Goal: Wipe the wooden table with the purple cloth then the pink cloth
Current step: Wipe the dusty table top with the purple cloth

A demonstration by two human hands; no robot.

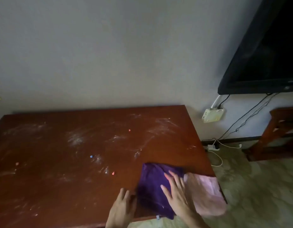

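Note:
The wooden table (pixel 76 186) is dark red-brown, streaked with white powder and dotted with small coloured crumbs (pixel 113 173). The purple cloth (pixel 152 186) lies flat at the table's near right corner. The pink cloth (pixel 206 195) lies beside it on the right, overhanging the table's right edge. My right hand (pixel 174 193) rests flat on the purple cloth with fingers spread. My left hand (pixel 122 206) lies on the wood at the purple cloth's left edge, fingers apart; whether it touches the cloth is unclear.
A wall runs behind the table. A black television (pixel 264 51) hangs at the upper right, with a wall socket (pixel 212 115) and cables below it. A wooden stand (pixel 277 134) is at the far right. A power strip (pixel 212 147) lies on the floor.

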